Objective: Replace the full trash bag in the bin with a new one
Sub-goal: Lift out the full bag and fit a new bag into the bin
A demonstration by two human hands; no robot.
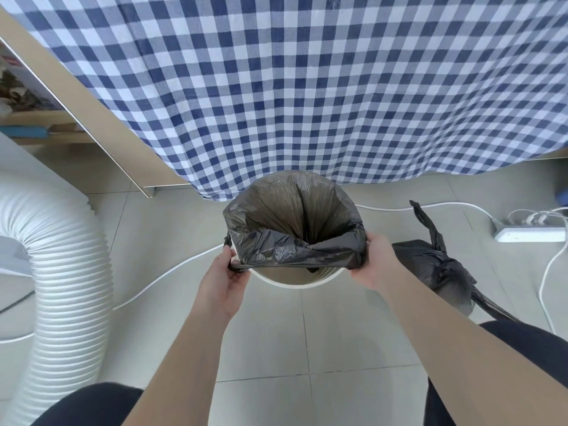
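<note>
1. On the tiled floor, just in front of the hanging edge of a blue-and-white checked cloth, stands a white round bin.
2. A new dark bag lines the bin. Its mouth wraps over the far and side parts of the rim, while its near edge is stretched straight across the opening, leaving the near rim bare.
3. The left hand pinches the bag's edge at the left side of the rim, fingers curled around a gathered corner.
4. The right hand grips the bag's edge at the right side of the rim, with the plastic bunched under its fingers.
5. The full bag, tied at the top, sits on the floor just right of the bin, close behind the right hand.
6. A white ribbed hose curves down the left side, well apart from the bin.
7. A white cable runs across the floor between the hose and the bin.
8. A power strip lies at the far right, beyond the full bag.
9. Open tile lies between the bin and the person's knees.
</note>
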